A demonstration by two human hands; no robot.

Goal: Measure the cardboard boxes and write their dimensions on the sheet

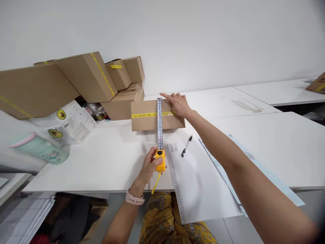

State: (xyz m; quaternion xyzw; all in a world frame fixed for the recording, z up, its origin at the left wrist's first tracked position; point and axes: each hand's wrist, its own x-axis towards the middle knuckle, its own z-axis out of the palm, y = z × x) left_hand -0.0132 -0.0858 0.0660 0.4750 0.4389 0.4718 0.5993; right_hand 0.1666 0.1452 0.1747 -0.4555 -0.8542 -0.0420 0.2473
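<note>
My left hand (pixel 149 166) is closed around a yellow tape measure (pixel 160 162) near the table's front edge. Its metal blade (pixel 159 123) runs away from me, up and across the top of a small cardboard box (pixel 147 119) sealed with yellow tape. My right hand (pixel 177 104) reaches out to the far end of the box. Its fingers are stretched flat, pressing the blade's tip on the box's back edge. A pink watch sits on my left wrist.
A black pen (pixel 186 146) lies on printed sheets (pixel 200 183) to the right of the tape measure. Several larger cardboard boxes (pixel 83 76) are stacked at back left, with white avocado-print boxes (pixel 67 123) and a mint-green bottle (pixel 40 149) lying on its side.
</note>
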